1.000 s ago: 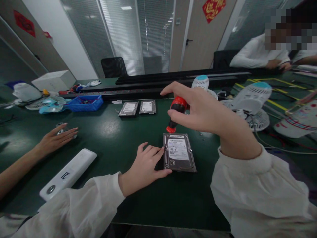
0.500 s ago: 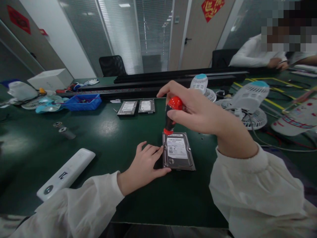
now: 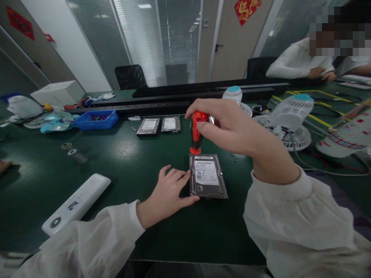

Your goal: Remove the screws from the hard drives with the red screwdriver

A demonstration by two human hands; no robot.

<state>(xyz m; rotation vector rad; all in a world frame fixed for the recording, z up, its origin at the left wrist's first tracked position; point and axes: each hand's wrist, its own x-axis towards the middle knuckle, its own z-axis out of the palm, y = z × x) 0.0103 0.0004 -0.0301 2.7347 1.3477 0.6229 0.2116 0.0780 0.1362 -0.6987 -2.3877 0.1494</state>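
Observation:
A hard drive [image 3: 207, 172] with a white label lies flat on the green table. At its left edge are the fingertips of my left hand [image 3: 169, 193], and its thumb touches the near-left corner; the fingers are spread. My right hand [image 3: 228, 127] grips a red and black screwdriver [image 3: 197, 133], held nearly upright over the drive's far-left corner. The screwdriver's tip is too small to make out against the drive. A small shiny metal piece shows beside the handle, under the right fingers; I cannot tell what it is.
Two more hard drives [image 3: 148, 126] lie farther back beside a blue tray [image 3: 97, 120]. A white power bank [image 3: 77, 204] and two metal cylinders [image 3: 77, 155] are on the left. White fans [image 3: 292, 116] with cables stand right. Tiny screws lie right of the drive. Another person [image 3: 298, 61] sits back right.
My right hand has turned the screwdriver, so more red shows on its handle, now slightly farther left and more upright. My left hand stays put. Another person's fingertips have appeared at the left edge.

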